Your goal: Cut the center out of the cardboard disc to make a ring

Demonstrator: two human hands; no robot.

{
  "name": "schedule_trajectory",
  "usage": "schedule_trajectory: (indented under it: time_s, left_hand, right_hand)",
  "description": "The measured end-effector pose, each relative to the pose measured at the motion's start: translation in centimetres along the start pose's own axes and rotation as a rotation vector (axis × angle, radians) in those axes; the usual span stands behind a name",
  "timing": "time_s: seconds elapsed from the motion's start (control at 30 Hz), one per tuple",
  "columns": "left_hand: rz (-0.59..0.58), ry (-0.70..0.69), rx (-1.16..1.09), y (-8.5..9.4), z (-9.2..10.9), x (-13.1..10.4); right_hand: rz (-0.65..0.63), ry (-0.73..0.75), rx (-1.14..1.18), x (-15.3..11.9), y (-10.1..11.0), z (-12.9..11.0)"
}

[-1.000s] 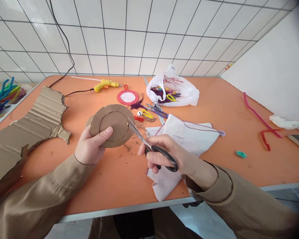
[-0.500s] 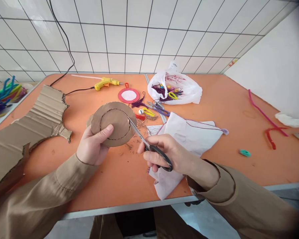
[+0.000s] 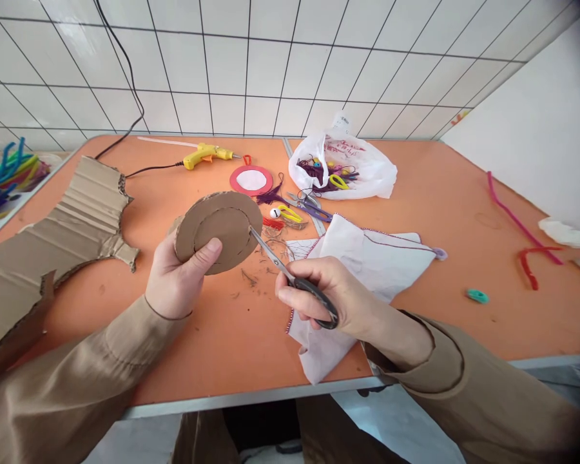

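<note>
My left hand (image 3: 181,274) grips a round cardboard disc (image 3: 222,225) above the table, thumb on its face and fingers behind. A dark circular line, partly cut through, runs inside the disc's edge. In my right hand (image 3: 323,293) are black-handled scissors (image 3: 270,253). Their blade tips meet the disc at the right part of that line; how deep they go I cannot tell. Beneath my right hand lies a white cloth (image 3: 367,254) with dark red stitched edging.
At left lies a large torn cardboard piece (image 3: 67,232). Toward the back are a yellow glue gun (image 3: 207,155), a red-rimmed disc (image 3: 251,180), purple-handled scissors (image 3: 314,209) and a white plastic bag (image 3: 367,171) of tassels. Pipe cleaners (image 3: 522,216) lie at right.
The disc has tilted in my left hand, its face now seen more obliquely. My right hand's fingers have drawn closer together on the scissors, whose tips stay at the line. The view has shifted slightly.
</note>
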State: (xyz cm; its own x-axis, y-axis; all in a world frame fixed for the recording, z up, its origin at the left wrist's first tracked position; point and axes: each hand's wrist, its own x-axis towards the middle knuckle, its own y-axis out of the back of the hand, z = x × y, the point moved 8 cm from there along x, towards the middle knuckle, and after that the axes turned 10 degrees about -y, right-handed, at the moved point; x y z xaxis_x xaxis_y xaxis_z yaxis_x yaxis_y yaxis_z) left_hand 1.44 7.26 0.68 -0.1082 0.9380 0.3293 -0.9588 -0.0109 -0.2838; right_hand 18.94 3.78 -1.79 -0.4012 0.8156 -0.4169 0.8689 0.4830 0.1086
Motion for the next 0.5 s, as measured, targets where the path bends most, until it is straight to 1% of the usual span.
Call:
schedule_trajectory:
  time_s: [0.07, 0.13, 0.2, 0.23, 0.27, 0.3, 0.37, 0.43, 0.5]
  left_hand:
    - [-0.010, 0.006, -0.006, -0.2, 0.2, 0.1]
    - [0.010, 0.053, -0.040, 0.1, 0.0, 0.3]
    - [0.070, 0.064, -0.058, 0.9, -0.2, 0.7]
    - [0.107, 0.048, -0.065, 1.5, -0.2, 1.0]
    - [0.138, 0.038, -0.078, 2.0, -0.3, 1.3]
    - [0.145, 0.055, -0.086, 2.3, -0.5, 1.5]
    - [0.143, 0.098, -0.107, 2.6, -0.9, 1.7]
    - [0.122, 0.138, -0.123, 2.4, -1.2, 1.6]
    - [0.104, 0.152, -0.136, 2.0, -1.2, 1.4]
  right_hand:
    - [-0.046, -0.001, 0.009, -0.1, -0.3, -0.2]
    - [-0.133, -0.021, 0.027, -0.3, -0.9, -0.3]
    - [-0.238, -0.035, 0.036, -0.7, -1.6, -0.4]
    - [-0.289, -0.030, 0.033, -0.9, -1.9, -0.4]
    - [-0.328, -0.014, 0.032, -1.0, -2.0, -0.5]
    - [-0.347, 0.009, 0.033, -1.2, -2.1, -0.6]
    - [-0.321, 0.047, 0.045, -1.2, -1.6, -0.6]
    - [-0.255, 0.072, 0.064, -1.1, -0.9, -0.6]
    - [-0.222, 0.075, 0.077, -1.0, -0.6, -0.7]
